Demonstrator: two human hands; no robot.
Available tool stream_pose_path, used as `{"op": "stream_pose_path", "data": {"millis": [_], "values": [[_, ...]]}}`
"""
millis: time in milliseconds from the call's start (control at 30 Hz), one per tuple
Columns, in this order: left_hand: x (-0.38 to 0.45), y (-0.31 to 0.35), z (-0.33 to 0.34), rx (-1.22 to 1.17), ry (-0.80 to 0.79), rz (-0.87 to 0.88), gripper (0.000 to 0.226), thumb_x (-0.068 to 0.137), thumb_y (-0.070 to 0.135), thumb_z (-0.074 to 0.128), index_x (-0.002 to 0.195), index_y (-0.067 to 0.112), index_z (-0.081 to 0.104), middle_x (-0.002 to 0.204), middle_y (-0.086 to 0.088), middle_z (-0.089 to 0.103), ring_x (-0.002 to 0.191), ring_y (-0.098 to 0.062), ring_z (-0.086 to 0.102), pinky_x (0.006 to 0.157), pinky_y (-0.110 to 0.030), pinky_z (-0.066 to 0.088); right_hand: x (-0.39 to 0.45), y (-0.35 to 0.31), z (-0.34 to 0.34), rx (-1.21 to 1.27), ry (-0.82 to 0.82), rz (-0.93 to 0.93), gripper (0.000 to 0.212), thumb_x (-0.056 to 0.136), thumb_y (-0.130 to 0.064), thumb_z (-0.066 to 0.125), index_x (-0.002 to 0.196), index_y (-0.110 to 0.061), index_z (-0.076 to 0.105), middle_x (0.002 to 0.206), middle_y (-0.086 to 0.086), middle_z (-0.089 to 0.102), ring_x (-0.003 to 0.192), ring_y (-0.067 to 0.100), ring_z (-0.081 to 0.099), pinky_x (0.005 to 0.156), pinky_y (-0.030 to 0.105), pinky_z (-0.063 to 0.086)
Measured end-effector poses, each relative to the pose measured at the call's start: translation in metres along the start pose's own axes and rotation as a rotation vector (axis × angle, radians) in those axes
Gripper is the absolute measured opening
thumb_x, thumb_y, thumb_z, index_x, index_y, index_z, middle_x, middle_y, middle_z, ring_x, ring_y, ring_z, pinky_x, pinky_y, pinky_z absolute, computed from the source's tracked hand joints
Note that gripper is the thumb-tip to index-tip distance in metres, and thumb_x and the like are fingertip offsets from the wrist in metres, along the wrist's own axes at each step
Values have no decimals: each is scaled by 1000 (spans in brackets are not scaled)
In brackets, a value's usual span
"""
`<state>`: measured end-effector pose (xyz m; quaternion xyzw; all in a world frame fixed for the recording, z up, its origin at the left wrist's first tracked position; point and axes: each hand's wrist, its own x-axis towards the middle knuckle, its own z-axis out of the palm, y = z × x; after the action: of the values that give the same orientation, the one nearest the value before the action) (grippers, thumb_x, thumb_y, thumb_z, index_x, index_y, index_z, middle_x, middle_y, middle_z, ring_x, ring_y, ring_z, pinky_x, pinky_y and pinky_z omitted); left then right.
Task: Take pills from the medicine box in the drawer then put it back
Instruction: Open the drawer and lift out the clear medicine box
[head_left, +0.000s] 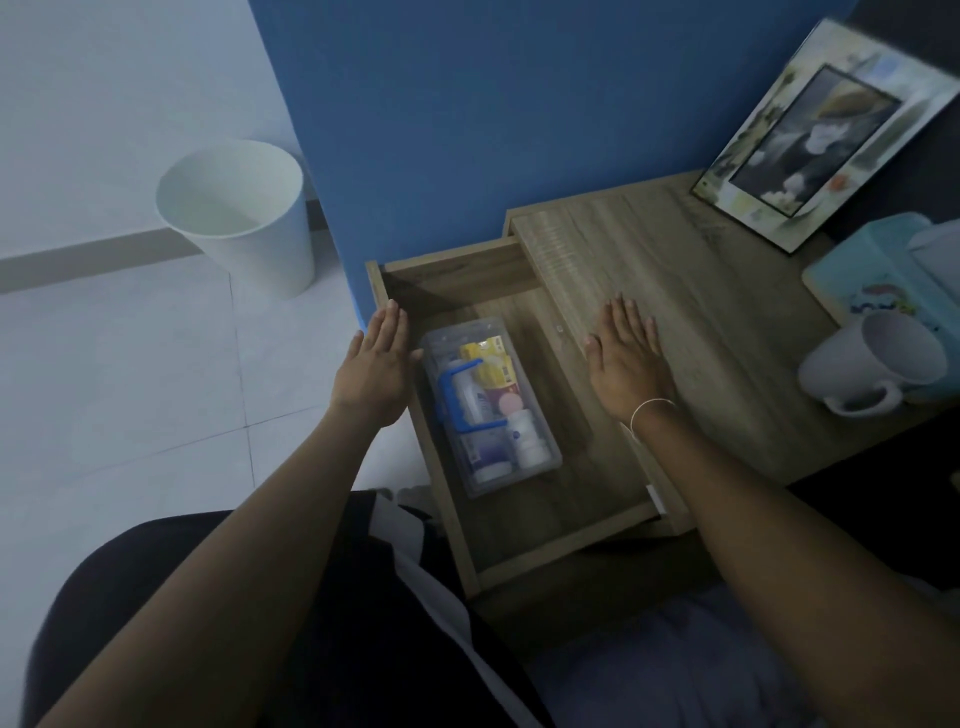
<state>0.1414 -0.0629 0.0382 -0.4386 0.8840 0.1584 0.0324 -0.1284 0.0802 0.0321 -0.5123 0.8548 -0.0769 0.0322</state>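
While a wooden drawer (545, 558) stands pulled out from a bedside table (691, 291), a clear plastic medicine box (491, 408) lies on the drawer's floor toward its left side, lid on, with a blue handle (451, 392) across the top. Through the plastic show small white bottles and a yellow packet. The person's left hand (375, 366) is spread flat, fingers straight and together, at the drawer's left wall just beside the box; it grips nothing. The right hand (626, 358) is likewise flat and empty, palm down over the edge of the tabletop to the right of the drawer, a thin white bracelet (649, 410) at the wrist. The two hands are well apart, with the box between them. On the table stand a white mug (872, 364), a framed picture (826, 135) leaning at the back, and a light blue tissue box (878, 270). A white waste bin (239, 213) stands on the tiled floor to the left.
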Motion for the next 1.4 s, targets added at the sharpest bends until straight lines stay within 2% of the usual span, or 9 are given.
{"op": "stream_pose_path", "data": {"millis": [200, 300, 467, 667, 800, 900, 1100, 1267, 1400], "values": [[1, 18, 1, -4, 57, 67, 61, 102, 40, 21, 151, 9, 3, 161, -10, -5, 149, -23, -6, 120, -35, 0, -38, -52, -6, 240, 124, -104, 53, 97, -28, 43, 143, -4, 32, 153, 16, 29, 144, 26, 20, 119, 42, 15], [15, 36, 0, -17, 74, 148, 59, 102, 37, 24, 151, 7, 6, 161, -11, -1, 149, -24, -4, 119, -34, -1, -63, -84, 6, 351, 19, -87, 62, 95, -37, 47, 145, -7, 27, 157, 13, 21, 145, 25, 16, 116, 39, 16], [42, 53, 8, -60, -7, 169, 61, 101, 43, 22, 150, 10, 8, 161, -12, 0, 149, -25, -3, 119, -38, 0, -84, -106, 37, 317, -196, 76, 89, 83, -61, 49, 150, -22, 6, 160, 5, -5, 147, 26, -4, 117, 52, 18], [74, 53, 22, -117, -124, 59, 67, 96, 55, 28, 147, 13, 23, 157, -15, 23, 144, -33, 23, 116, -48, 21, -94, -102, 59, 310, -252, 120, 115, 57, -84, 43, 148, -32, -5, 158, 3, -13, 144, 34, 5, 105, 60, 27], [90, 51, 27, -189, -198, 3, 72, 88, 66, 37, 140, 17, 37, 141, -16, 47, 124, -35, 48, 102, -52, 41, -99, -100, 64, 314, -241, 101, 130, 45, -76, 56, 148, -34, -12, 157, 2, -21, 141, 39, 11, 96, 59, 35], [97, 49, 26, -254, -259, -9, 72, 81, 71, 42, 134, 22, 44, 134, -12, 54, 117, -31, 53, 97, -48, 45, -99, -103, 65, 318, -235, 112, 137, 45, -63, 73, 148, -34, -11, 158, 4, -18, 137, 44, 17, 95, 57, 37], [102, 47, 19, -234, -300, 32, 67, 84, 71, 35, 129, 22, 49, 125, -10, 58, 110, -28, 57, 93, -46, 49, -92, -103, 57, 362, -238, 114, 132, 48, -59, 76, 147, -36, -7, 158, 5, -10, 137, 38, 14, 101, 51, 34], [99, 55, -4, -211, -166, 1, 73, 84, 74, 30, 120, 15, 55, 108, -15, 67, 96, -31, 64, 85, -45, 54, -85, -101, 34, 374, -162, 83, 125, 51, -60, 72, 148, -35, -3, 158, 7, -5, 137, 38, 13, 98, 49, 38], [94, 56, -43, -186, -28, -35, 75, 82, 74, 37, 121, 14, 58, 118, -17, 64, 106, -37, 60, 81, -39, 48, -77, -111, 3, 398, -106, 39, 122, 50, -62, 68, 147, -36, -2, 158, 5, -4, 137, 39, 15, 94, 49, 40]]}}
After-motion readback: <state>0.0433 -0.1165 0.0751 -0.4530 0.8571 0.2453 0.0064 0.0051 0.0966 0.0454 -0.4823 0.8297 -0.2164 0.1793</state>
